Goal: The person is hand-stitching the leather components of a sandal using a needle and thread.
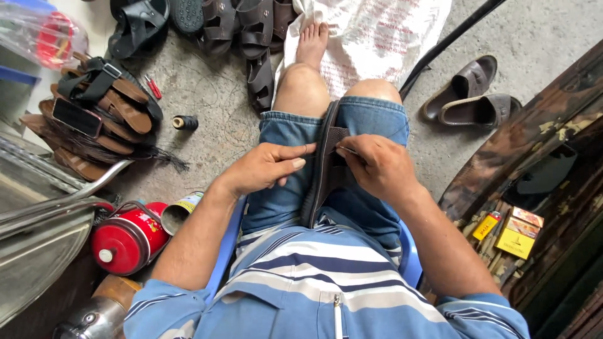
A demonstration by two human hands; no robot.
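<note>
A dark brown sandal [323,169] stands on edge between my knees, resting on my denim shorts. My left hand [267,168] presses against its left side, thumb and fingers gripping the sole. My right hand [374,166] is on its right side, fingers pinched on a thin metal needle [345,150] at the strap. The thread is too fine to see.
Several brown sandals [100,119] are piled at the left, more dark ones [239,25] at the top. A thread spool [186,122], a red canister [129,242], a pair of slippers [471,94], a white sack [377,34] and yellow packets [516,233] lie around.
</note>
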